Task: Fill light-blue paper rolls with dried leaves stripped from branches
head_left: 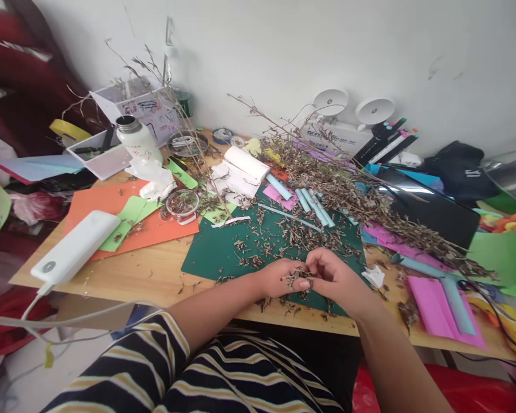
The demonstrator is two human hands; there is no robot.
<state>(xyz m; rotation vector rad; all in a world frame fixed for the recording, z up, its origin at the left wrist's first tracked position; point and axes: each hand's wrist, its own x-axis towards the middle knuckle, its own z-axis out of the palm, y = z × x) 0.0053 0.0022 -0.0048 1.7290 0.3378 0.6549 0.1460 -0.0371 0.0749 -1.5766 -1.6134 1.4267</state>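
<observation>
Dried leaves (296,276) are sitting in a small clump between the two hands, and the head view is looking straight down on them, just over the near edge of a green mat (217,246). Left hand (281,277) is gripping the clump, its thumb lying close along it; right hand (333,276) is meeting it from the other side, fingers curled, fingertips right at the leaves, though I cannot tell whether they are pinching any. More crumbled bits are littering the mat and spilling onto the wooden desk (146,281). Beyond, a big bundle of dry stalks (339,178) is sprawling diagonally towards the right, with blue paper tubes (313,206) lying just beside it and a thin blue stick (290,218) resting on the mat. Over to the left, a clear round tub (193,210) is holding more leaf scraps, a white bottle (140,143) is standing open behind it, and a white power bank (75,244) is lying partly on orange paper (90,206). Far right, pink paper (425,304) is lying near the desk's front edge.
</observation>
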